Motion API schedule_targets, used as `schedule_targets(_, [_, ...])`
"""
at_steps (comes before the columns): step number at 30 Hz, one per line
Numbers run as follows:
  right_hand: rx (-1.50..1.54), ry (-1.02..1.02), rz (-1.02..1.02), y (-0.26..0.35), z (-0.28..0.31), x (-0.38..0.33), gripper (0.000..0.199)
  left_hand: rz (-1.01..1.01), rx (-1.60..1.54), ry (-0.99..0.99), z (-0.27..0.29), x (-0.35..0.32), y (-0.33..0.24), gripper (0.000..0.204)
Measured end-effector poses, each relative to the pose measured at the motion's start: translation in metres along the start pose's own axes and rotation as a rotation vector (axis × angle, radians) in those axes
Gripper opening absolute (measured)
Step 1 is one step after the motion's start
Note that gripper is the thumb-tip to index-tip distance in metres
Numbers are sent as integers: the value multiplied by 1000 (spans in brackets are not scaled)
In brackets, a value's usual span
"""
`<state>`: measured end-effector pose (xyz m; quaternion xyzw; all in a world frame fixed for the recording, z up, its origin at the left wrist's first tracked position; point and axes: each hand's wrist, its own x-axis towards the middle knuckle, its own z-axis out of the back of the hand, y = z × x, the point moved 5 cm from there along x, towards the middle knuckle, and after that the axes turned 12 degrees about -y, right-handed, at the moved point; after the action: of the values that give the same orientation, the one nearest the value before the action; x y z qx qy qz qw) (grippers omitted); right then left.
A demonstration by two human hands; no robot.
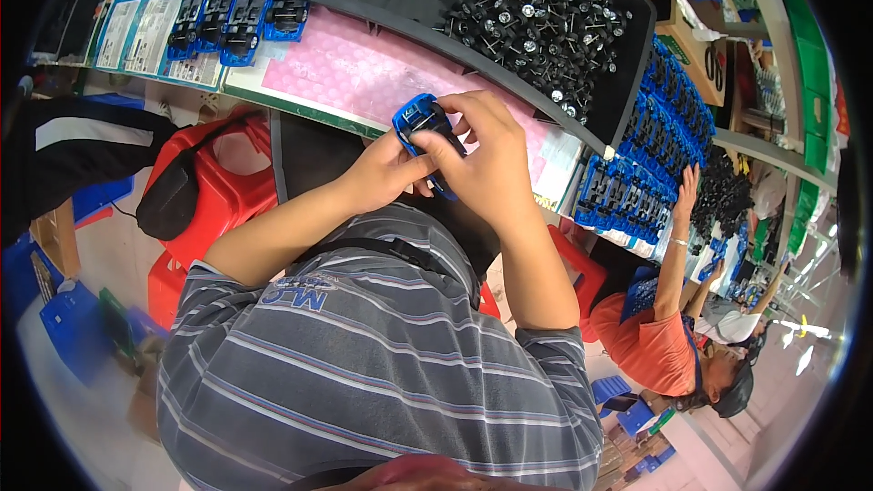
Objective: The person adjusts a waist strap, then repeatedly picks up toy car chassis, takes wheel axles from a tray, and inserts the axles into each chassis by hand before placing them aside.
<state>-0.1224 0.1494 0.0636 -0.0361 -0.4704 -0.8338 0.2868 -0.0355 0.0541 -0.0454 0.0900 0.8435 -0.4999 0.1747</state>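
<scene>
Between both hands, in front of the table's near edge, is a blue toy car body (416, 113) with a black underside facing up. My left hand (389, 169) grips it from the lower left, its fingers partly hidden behind the car. With thumb and bent fingers, my right hand (482, 150) closes over the black underside from the right. Whether a small part sits between the right fingertips cannot be made out. Beyond the hands stands a black tray (391, 14) with many small black wheels on metal axles (536, 18).
Pink bubble wrap (336, 59) covers the tabletop before me. Blue car bodies (245, 18) lie in rows at the left; more blue car bodies (627, 195) stand at the right. Red stools (223, 182) are at the left. A co-worker in orange (650, 345) reaches over the table at the right.
</scene>
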Motion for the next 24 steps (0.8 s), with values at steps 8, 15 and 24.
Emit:
schedule_targets(8, [35, 12, 1, 6, 0, -8, 37, -52, 11, -22, 10, -10, -2, 37])
schedule_targets(15, [-93, -114, -184, -43, 38, -31, 23, -211, 161, -371, 81, -34, -67, 39])
schedule_targets(24, [-266, -416, -354, -86, 146, -101, 13, -378, 418, -1066, 271, -60, -203, 55])
